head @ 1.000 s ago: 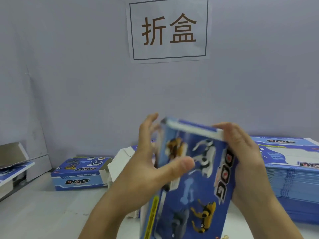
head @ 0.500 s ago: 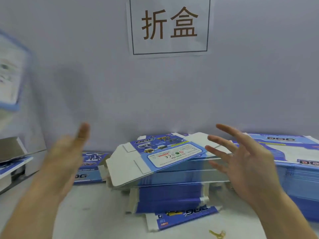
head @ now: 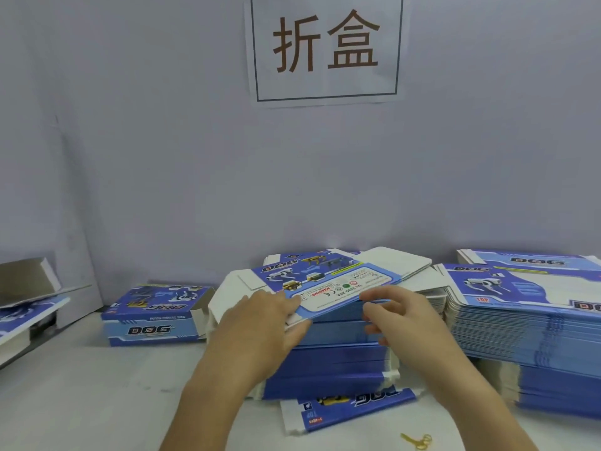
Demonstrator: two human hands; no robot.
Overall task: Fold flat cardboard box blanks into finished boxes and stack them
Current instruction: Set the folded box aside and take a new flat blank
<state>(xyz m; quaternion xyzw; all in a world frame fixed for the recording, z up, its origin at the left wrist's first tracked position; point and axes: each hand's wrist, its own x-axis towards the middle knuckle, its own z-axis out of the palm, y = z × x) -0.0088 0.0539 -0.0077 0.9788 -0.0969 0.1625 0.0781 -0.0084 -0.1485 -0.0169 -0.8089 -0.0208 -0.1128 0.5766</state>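
Note:
A stack of flat blue "DOG" box blanks point(head: 331, 356) stands in the middle of the table. Its top blank point(head: 328, 284) lies label side up and slightly askew. My left hand point(head: 260, 327) lies over that blank's near left corner, thumb at the edge below it, and seems to pinch it. My right hand point(head: 400, 317) pinches the near edge further right, with fingers curled above and under the card. One folded box point(head: 156, 317) lies on its side at the left, an end flap open.
A taller stack of blanks point(head: 527, 327) fills the right side. One loose blank point(head: 351, 408) sticks out from under the middle stack, near a yellow rubber band point(head: 418, 441). More boxes lie on a low shelf point(head: 22, 304) at far left. The wall is close behind.
A second ago both hands held a folded box. It flew off to the upper left and both hands were open. Now they have come down onto the top blank.

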